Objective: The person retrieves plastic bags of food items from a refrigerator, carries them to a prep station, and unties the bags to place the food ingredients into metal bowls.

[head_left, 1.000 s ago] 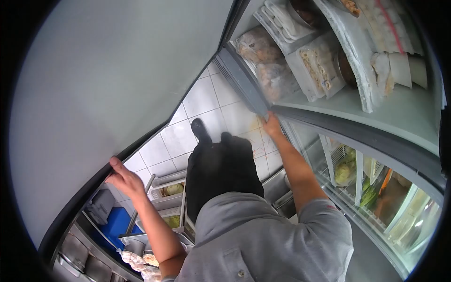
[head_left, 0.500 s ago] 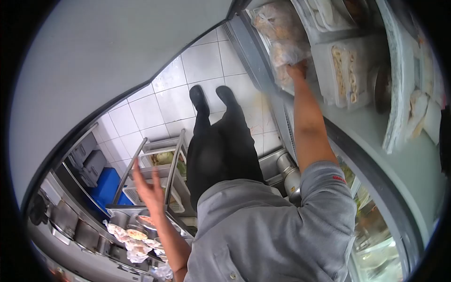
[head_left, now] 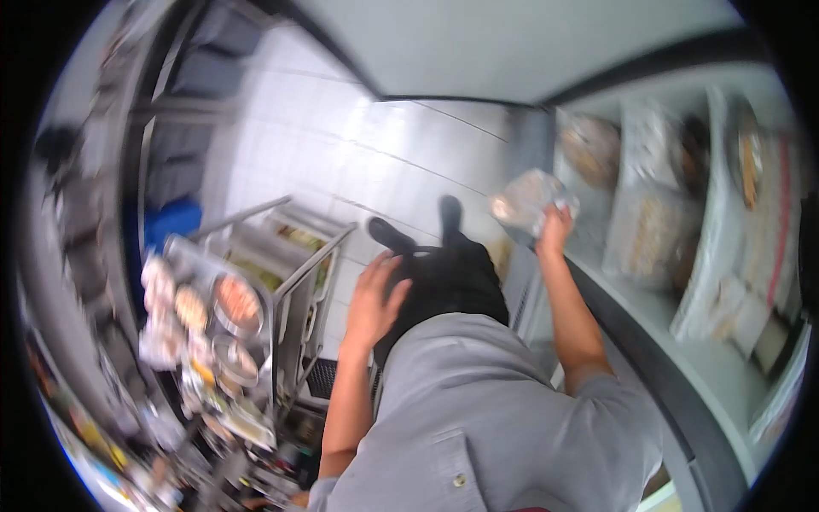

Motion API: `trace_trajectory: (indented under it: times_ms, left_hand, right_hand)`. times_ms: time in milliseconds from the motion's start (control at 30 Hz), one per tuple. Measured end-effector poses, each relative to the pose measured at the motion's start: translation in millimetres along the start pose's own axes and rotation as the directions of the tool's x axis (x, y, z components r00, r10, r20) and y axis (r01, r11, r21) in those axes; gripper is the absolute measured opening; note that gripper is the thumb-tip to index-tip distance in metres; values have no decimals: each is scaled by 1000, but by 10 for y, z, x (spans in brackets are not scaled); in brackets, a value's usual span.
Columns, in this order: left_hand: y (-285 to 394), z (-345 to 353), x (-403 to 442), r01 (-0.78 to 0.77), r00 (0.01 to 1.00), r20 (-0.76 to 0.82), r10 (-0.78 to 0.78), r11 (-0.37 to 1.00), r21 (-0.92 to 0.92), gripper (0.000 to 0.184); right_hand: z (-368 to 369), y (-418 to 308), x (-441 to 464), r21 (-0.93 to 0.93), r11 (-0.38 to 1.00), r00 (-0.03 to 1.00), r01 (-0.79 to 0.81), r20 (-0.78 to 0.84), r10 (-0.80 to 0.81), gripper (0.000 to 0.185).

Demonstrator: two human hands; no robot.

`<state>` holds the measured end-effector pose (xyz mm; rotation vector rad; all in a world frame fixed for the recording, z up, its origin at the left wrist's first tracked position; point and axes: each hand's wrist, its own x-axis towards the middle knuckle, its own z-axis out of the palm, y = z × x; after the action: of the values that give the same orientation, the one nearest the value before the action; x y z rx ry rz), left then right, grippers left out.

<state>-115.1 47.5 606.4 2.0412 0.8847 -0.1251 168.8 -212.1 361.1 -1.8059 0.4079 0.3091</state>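
1. Head view, right hand (head_left: pixel 555 229): fingers closed on a gathered part of a clear plastic bag (head_left: pixel 527 198), pinching it; exact finger placement blurred. Contents pale to orange-brown, can't identify.
2. Head view, bag position: held up beside the open cold cabinet, off the shelf (head_left: pixel 589 224), with the floor (head_left: pixel 388 162) behind it.
3. Head view, change: half a second ago the right hand was on this bag among the shelf goods; now the bag is out in the hand. So the lifting-out looks done. A similar bag (head_left: pixel 591 147) remains on the shelf, near a container (head_left: pixel 653 235) of pale food.
4. Head view, left hand (head_left: pixel 372 300): empty, fingers loosely spread, in front of the black trousers (head_left: pixel 452 286). Contact with them: can't tell. It was at the door (head_left: pixel 529 47) edge a second ago; now well apart from it.
5. Head view, nearby: trolley (head_left: pixel 294 286) with trays, metal bowl (head_left: pixel 237 305) of pinkish food on top.
6. Head view, writing: no brand or label readable; pink stripe (head_left: pixel 787 222) on a packet, no legible text.
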Motion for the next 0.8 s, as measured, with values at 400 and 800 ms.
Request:
trace_trajectory:
  times_ms: [400,800]
  left_hand:
    - [-679,-354,-1123,-134,855,-519,6,969,-209,45]
    - [-1525,-993,-2437,-160,341,-918,-205,949,-271,34]
  right_hand:
    - [1535,-1874,-2259,80,997,439,-14,896,-66,32]
    - [2320,-2985,-4696,249,956,-57,153,968,-243,50]
